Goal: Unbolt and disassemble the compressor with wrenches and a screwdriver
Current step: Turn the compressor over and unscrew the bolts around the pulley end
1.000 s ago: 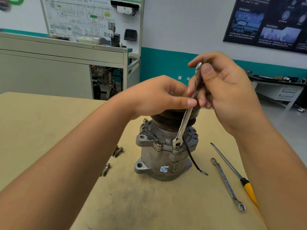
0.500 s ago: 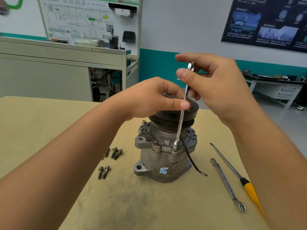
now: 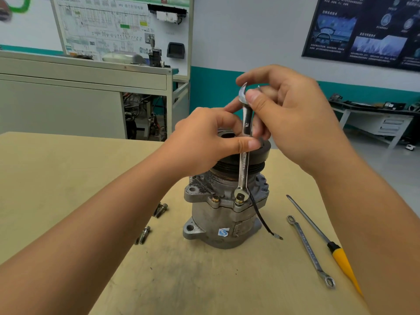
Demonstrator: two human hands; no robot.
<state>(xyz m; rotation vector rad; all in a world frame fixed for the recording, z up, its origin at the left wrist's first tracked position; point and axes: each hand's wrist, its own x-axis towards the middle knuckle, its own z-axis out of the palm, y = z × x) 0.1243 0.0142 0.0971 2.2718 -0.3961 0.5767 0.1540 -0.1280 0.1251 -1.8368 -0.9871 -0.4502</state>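
We see one compressor [image 3: 223, 214] standing upright near the middle of the counter [image 3: 68, 178]. Its body is grey cast metal, dirty on the upper flange. It has a dark grooved pulley [image 3: 256, 165] on top, a small blue and white sticker [image 3: 223, 231] low on the front, and ears with holes at the left side. One thin black wire [image 3: 261, 218] hangs from its right side, and the end of the wire reaches the counter. On the front flange we count two bolt heads [image 3: 215, 198], side by side.

One wrench [image 3: 243, 171] stands nearly upright in front of the pulley. Its ring end sits on the right bolt head and its open end is at the top. The right hand [image 3: 295, 119] pinches the upper end between thumb and fingers. The left hand [image 3: 204, 144] lies over the pulley and pinches the middle of the shank, with the thumb on the front side.

Left of the compressor we count four loose bolts [image 3: 145, 234] in two pairs, partly hidden by the left forearm. To the right, apart from the compressor, lie one second wrench [image 3: 309, 250] and, just beside it, one screwdriver [image 3: 343, 261] with a yellow handle.
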